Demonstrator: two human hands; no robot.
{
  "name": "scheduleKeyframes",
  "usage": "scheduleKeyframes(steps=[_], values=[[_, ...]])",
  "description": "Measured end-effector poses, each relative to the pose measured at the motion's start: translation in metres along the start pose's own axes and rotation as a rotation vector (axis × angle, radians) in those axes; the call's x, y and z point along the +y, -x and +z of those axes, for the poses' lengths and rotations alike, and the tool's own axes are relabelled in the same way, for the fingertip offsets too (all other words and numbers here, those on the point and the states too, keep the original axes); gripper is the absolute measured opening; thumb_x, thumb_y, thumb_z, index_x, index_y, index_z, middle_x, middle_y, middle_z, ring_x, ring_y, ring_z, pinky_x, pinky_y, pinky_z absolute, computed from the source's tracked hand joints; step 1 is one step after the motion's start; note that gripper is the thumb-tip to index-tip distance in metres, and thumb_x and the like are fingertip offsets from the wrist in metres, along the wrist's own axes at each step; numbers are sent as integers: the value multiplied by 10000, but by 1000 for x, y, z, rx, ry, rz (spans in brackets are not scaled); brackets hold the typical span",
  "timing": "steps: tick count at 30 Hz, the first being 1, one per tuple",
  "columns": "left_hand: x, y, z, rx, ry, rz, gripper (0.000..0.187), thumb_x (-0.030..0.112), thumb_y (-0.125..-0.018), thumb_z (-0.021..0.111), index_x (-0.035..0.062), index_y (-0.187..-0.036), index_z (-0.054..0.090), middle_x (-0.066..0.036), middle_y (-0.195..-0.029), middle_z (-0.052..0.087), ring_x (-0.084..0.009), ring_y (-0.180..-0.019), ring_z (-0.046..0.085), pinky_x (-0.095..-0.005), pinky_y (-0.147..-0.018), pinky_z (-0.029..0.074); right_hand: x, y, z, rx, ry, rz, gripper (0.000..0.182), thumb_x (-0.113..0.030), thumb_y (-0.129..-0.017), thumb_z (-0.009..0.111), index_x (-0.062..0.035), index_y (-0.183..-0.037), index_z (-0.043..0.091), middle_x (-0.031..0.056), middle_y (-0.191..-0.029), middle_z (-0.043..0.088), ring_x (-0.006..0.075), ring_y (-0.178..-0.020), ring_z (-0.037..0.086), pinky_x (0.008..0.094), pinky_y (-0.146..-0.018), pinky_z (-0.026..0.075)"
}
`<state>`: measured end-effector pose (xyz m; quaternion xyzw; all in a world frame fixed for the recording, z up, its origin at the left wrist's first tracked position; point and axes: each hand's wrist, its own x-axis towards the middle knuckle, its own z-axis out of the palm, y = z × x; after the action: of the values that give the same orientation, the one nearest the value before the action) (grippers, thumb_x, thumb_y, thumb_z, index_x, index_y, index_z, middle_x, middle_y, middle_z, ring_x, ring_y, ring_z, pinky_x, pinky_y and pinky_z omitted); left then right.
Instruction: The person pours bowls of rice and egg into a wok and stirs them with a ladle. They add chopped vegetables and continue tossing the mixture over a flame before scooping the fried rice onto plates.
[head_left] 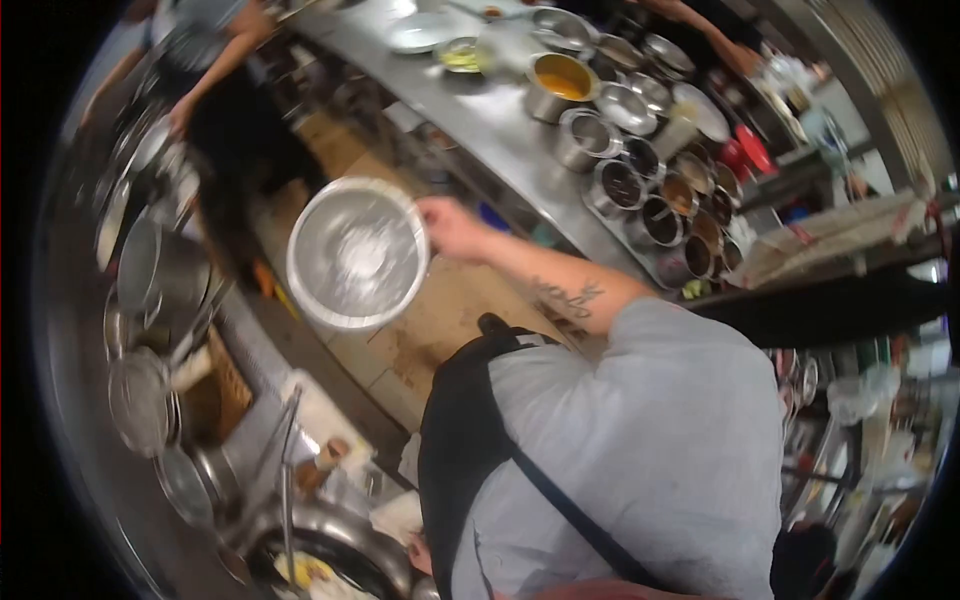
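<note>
My right hand (pixel 450 228) is stretched out over the tiled floor and grips the rim of a round steel bowl (pixel 357 252). The bowl is tipped toward me, with a whitish smear inside. My tattooed forearm runs back to my grey shirt and black apron (pixel 455 450). Only a sliver of my left hand (pixel 418 552) shows at the apron's lower edge, close to a wok (pixel 320 560) on the stove. Its fingers are hidden.
A steel counter (pixel 480 110) at the upper right carries several round tins of spices and sauces and a pot of orange sauce (pixel 562 80). Pots and strainers (pixel 140 400) hang along the left. Another person in a dark apron (pixel 225 110) stands at the upper left.
</note>
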<state>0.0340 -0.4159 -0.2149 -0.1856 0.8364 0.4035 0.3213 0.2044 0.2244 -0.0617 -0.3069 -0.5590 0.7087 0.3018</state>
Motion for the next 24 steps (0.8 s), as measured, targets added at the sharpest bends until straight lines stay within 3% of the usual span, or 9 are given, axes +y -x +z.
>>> scheduleKeyframes(steps=[1,5,7,9,10,14,16,20,24], values=[[22,-10,24,-57,-19,16,492,376,-885,660,-62,-1064,526,-155,-874,604,-254,-774,584,-385,-700,505,-19,21,-48,200,121,-96,208,-68,-925,579,-16,-1119,633,49,-983,678,114,-849,636,278,-746,539],[135,4,126,-245,-89,110,487,362,-890,643,-58,-1095,508,-160,-923,583,-262,-823,562,-396,-738,482,-56,122,-197,816,-149,-179,203,-84,-927,574,-35,-1122,600,66,-991,677,155,-822,664,299,-676,565],[174,13,161,-311,-115,153,485,354,-892,635,-56,-1111,499,-162,-947,572,-266,-847,550,-401,-756,471,-65,177,-243,1048,-222,-245,179,-76,-946,514,-34,-1114,560,98,-993,668,213,-788,681,316,-589,566],[202,21,192,-360,-134,183,483,347,-894,626,-54,-1126,491,-164,-972,562,-270,-872,539,-407,-775,459,-62,219,-273,1319,-290,-356,196,-85,-972,463,-36,-1153,520,114,-1014,651,228,-798,677,344,-596,578],[214,24,205,-384,-140,191,483,343,-895,622,-53,-1134,486,-165,-984,557,-272,-884,534,-410,-784,453,-45,239,-293,1434,-308,-501,196,-106,-979,469,-35,-1158,503,116,-1018,642,241,-804,674,357,-608,588],[241,36,253,-468,-167,212,482,328,-900,605,-50,-1165,469,-170,-1033,535,-280,-933,511,-421,-822,430,-56,291,-328,2012,-487,-638,269,-36,-935,497,-53,-1203,474,151,-1038,619,290,-757,671,365,-587,619],[247,39,270,-498,-169,216,482,321,-902,597,-48,-1180,460,-172,-1057,525,-284,-957,500,-426,-841,418,-63,316,-344,1996,-566,-804,295,-14,-919,481,-71,-1209,484,161,-1017,624,290,-758,670,357,-592,620],[247,40,292,-531,-145,199,485,306,-906,580,-44,-1211,443,-176,-1106,504,-292,-1006,477,-437,-878,395,-59,358,-398,2117,-679,-960,276,-31,-918,451,3,-1191,477,166,-1008,627,269,-717,653,315,-586,602],[243,35,302,-530,-104,171,489,291,-911,564,-40,-1242,425,-181,-1155,483,-300,-1054,455,-448,-916,372,-71,374,-448,2549,-855,-889,262,-79,-935,469,23,-1176,487,156,-977,644,248,-674,635,256,-556,572]])
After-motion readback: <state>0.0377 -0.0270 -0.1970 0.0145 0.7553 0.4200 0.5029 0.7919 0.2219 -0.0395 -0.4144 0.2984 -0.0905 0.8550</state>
